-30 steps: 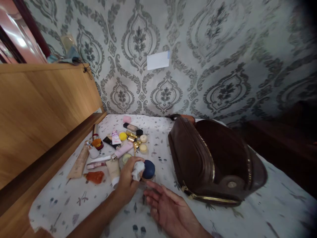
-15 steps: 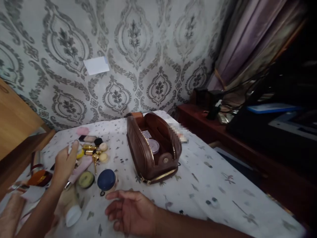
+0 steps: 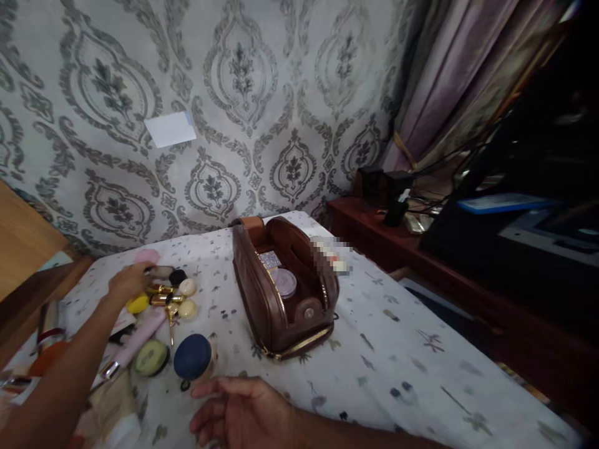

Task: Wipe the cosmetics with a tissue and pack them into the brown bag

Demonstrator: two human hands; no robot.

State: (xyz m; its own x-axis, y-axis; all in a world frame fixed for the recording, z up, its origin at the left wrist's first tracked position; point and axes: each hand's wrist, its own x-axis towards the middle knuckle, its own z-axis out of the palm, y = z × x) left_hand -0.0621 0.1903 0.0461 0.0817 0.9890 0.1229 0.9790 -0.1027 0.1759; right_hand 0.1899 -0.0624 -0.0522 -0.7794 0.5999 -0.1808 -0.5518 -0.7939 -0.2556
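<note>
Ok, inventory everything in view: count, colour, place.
Bag: one, brown, centre
Cloth: one, patterned white, under bag
Round container: one, mauve, inside bag
Glittery square: one, silver, inside bag
Lidded jar: one, blue lid, left of bag
Round pot: one, green, beside lidded jar
Slim tube: one, pink, beside round pot
Capped tube: one, beige, front left
Small pots: two, cream, behind lidded jar
Gold pieces: several, gold, beside small pots
Bottle: one, beige, rear left
Dark disc: one, black, beside bottle
Wall: one, patterned grey, rear
Card: one, white, on wall
Curtain: one, purple, right rear
Remainder: uncounted, mixed, both sides
Left hand: one, bare, at bottle, touch unclear
Right hand: one, bare, before lidded jar
</note>
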